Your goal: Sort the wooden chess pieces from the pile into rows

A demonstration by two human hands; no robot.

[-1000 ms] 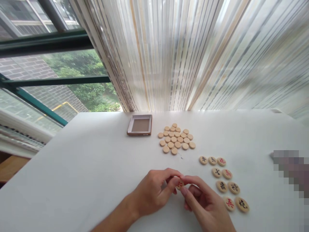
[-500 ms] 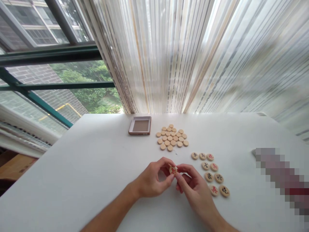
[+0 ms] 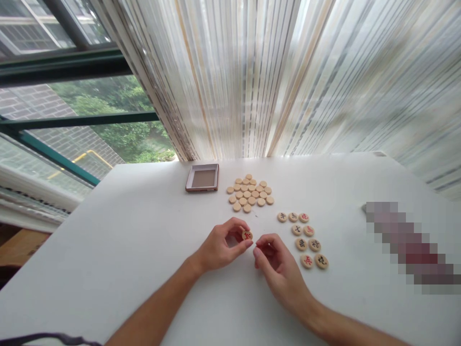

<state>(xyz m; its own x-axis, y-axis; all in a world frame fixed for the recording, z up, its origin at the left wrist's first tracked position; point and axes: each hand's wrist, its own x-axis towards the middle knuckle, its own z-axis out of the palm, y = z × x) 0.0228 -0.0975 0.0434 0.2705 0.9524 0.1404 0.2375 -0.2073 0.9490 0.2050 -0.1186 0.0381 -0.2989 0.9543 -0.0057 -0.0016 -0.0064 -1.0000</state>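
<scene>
My left hand (image 3: 226, 244) pinches a round wooden Chinese chess piece (image 3: 247, 235) between thumb and fingers. The piece shows a red character and is held tilted above the table. Just to its right, my right hand (image 3: 275, 257) is off the piece, its thumb and index finger slightly apart with nothing visible between them. Beyond my hands lies a cluster of blank-side-up pieces (image 3: 247, 194). To the right, several face-up pieces form short rows, among them a red-character piece (image 3: 307, 261) and a black-character piece (image 3: 321, 261) nearest me.
A shallow open box (image 3: 217, 185) with a brown bottom sits at the back of the white table (image 3: 144, 230). Striped curtains (image 3: 230, 86) hang behind the table's far edge, with a window at left. A pixelated patch (image 3: 414, 250) covers something at the right.
My right hand has let go of the chess piece and drawn slightly away, while my left hand keeps it. The camera view has shifted, so the scene sits higher and further left.
</scene>
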